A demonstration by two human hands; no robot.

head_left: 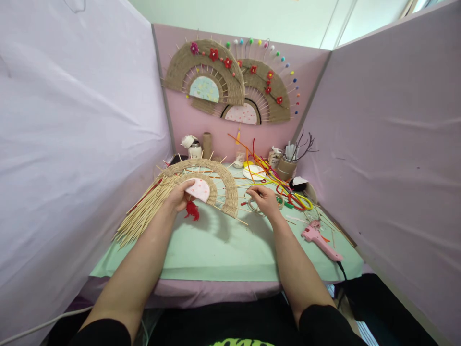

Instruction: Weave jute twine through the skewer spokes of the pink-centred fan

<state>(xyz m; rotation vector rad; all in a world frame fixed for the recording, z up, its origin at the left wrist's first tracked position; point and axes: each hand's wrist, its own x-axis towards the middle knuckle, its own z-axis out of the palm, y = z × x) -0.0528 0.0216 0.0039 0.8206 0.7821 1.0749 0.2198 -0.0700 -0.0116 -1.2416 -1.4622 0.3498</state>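
A half-round woven fan of thin sticks and twine [230, 190] is held above the table by my left hand [179, 196], its thumb on the pink-and-white half-circle [199, 189] at the fan's centre. A red tassel-like bunch [192, 210] hangs just below that hand. To the right of the fan, my right hand [262, 198] is closed with thumb and fingertips pinched together; whatever is between them is too small to make out. Behind it lies a coil of twine [256, 206] on the table.
Many thin sticks [144, 211] lie at the left. Colourful fuzzy stems [277, 180], a white plate [254, 172] and jars stand or lie at the back. A pink glue gun [321, 241] rests at the right of the green tabletop [223, 259]. Finished fans [205, 72] hang behind.
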